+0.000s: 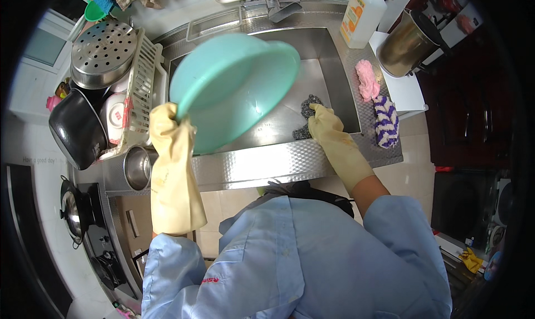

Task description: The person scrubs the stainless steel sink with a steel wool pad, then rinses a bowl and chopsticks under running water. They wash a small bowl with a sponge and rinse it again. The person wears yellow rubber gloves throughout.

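Both my hands wear cream rubber gloves. My left hand (pixel 169 122) grips the rim of a large teal plastic basin (pixel 234 89), which is tilted on its side over the left part of the stainless steel sink (pixel 342 97). In my right hand (pixel 324 122) is a dark grey scouring pad (pixel 311 103), held inside the sink near its front right. Part of the pad hangs below my fingers. The basin hides the left side of the sink bowl.
At left, a cream dish rack (pixel 142 85) holds a steamer tray (pixel 104 51), a black pot (pixel 77 129) and bowls. A steel cup (pixel 138 168) stands before it. A faucet (pixel 273 3) rises behind. On the right are a bottle (pixel 363 18), a pink cloth (pixel 368 81) and a striped cloth (pixel 385 122).
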A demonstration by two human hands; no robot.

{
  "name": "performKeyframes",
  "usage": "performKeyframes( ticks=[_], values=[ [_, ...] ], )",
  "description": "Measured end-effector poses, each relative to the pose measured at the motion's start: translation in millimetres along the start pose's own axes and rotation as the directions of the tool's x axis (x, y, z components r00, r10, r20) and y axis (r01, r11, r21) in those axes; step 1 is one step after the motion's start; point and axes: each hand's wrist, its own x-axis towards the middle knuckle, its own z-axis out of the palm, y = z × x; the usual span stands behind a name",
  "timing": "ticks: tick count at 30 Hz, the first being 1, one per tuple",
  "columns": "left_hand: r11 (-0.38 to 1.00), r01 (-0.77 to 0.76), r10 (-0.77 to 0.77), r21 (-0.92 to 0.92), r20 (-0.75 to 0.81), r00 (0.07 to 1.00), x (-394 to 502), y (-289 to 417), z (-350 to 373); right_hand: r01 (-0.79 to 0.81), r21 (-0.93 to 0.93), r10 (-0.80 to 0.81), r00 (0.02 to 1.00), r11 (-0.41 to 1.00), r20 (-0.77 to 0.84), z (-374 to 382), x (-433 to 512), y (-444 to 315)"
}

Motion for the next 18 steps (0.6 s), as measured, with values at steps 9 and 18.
performKeyframes(
  ticks=[9, 18],
  values=[
    [0.970, 0.239, -0.208, 0.042, -0.367, 0.907, 9.0, -0.7, -25.4, 0.024, 0.007, -0.024, 1.000, 1.000, 0.013, -3.9, -0.4, -1.1],
    [0.658, 0.474, -0.680, -0.585, -0.191, 0.708, -13.4, 17.2, -12.3, 0.054, 0.003, -0.054, 0.997, 0.999, 0.052, -6.1, 1.8, 1.9]
  ],
)
